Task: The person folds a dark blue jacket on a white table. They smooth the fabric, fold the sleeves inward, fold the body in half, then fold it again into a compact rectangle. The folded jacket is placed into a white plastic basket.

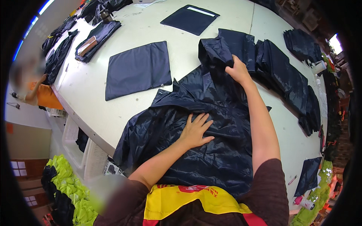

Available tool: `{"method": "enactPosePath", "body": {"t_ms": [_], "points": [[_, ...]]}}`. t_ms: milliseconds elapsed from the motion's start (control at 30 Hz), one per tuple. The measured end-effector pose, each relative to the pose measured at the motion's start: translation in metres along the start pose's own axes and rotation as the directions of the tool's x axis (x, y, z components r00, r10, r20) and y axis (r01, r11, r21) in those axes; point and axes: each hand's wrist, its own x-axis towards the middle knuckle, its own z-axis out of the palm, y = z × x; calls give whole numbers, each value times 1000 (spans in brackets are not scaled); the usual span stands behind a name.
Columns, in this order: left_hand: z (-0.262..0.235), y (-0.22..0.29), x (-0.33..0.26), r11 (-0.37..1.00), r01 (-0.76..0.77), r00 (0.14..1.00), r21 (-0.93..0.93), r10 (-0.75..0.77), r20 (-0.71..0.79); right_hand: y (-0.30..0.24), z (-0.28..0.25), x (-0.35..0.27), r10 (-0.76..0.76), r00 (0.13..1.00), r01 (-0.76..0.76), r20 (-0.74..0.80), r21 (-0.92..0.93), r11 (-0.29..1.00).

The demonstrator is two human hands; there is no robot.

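Note:
A dark navy garment (pixel 211 158) of thin, shiny fabric lies spread and wrinkled over the near side of the table, reaching up to my body. My left hand (pixel 195 131) rests flat on its middle with the fingers spread. Farther off and to the right, my right hand (pixel 238 71) is closed on a bunched upper part of the same garment, the fingertips partly hidden by the cloth. Left of this part lies a flat, square navy pouch (pixel 130 69) with a zip line near its right side.
Another navy pouch (pixel 188 20) with a white strip lies at the far side. Folded navy garments (pixel 279 71) line the right of the white table (pixel 143 28). Bright yellow-green garments (pixel 71 188) are heaped at the lower left. A person in orange (pixel 48 96) is at the left edge.

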Motion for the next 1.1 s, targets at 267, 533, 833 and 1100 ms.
{"method": "enactPosePath", "body": {"t_ms": [267, 533, 833, 1100], "points": [[-35, 27, -6, 701, 145, 913, -698, -367, -179, -61, -76, -122, -76, 996, 64, 54, 192, 979], [-137, 70, -5, 169, -7, 841, -986, -532, -97, -106, -92, -199, -70, 989, 47, 130, 170, 984], [-154, 82, -74, 453, 389, 780, -802, -625, 25, -124, -81, -244, -213, 977, 211, 21, 74, 975], [-179, 66, -232, 864, 441, 522, 245, -468, 713, -94, -68, -324, -550, 825, 541, -129, -96, 835]]}}
